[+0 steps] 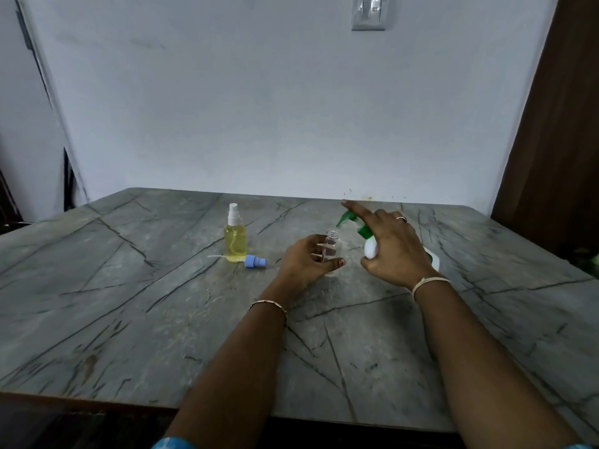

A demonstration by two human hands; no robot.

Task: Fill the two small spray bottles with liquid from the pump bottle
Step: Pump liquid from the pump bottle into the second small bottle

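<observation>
Table (136, 319): grey stone top, dark veins | yellow-filled spray bottle (235, 243): upright, landmark | blue spray cap (255, 262): on its side just right of its base, tube lying across in front | open clear bottle (333, 241): further right, upright

Right grip (393, 251) covers most of the pump bottle (370, 249), body barely showing. Left grip (306, 259) masks the uncapped spray bottle (333, 238) low down, fill level unclear. Three o'clock: a green object (594, 259), clipped by the edge, unidentifiable.
</observation>
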